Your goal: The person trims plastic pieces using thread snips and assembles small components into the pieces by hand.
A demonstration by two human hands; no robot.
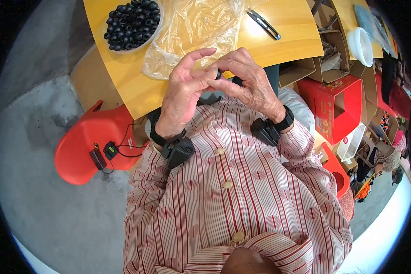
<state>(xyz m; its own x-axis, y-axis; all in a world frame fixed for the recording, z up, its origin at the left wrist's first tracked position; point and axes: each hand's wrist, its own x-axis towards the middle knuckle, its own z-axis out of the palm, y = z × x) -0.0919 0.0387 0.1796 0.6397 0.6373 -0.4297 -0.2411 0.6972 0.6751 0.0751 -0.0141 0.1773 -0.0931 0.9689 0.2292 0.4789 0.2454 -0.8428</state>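
Piece in hand, small, black and apparently rounded, sits between the fingertips of the left hand and right hand, just off the near edge of the table. Both thumbs and forefingers seem to pinch it, probably because something so small needs steadying from two sides; another left finger sticks out free. Beyond lie a crumpled clear plastic bag and, within easy reach, a pale bowl that likely keeps its many black pieces from rolling. Thread snips lie apart, handy to the right.
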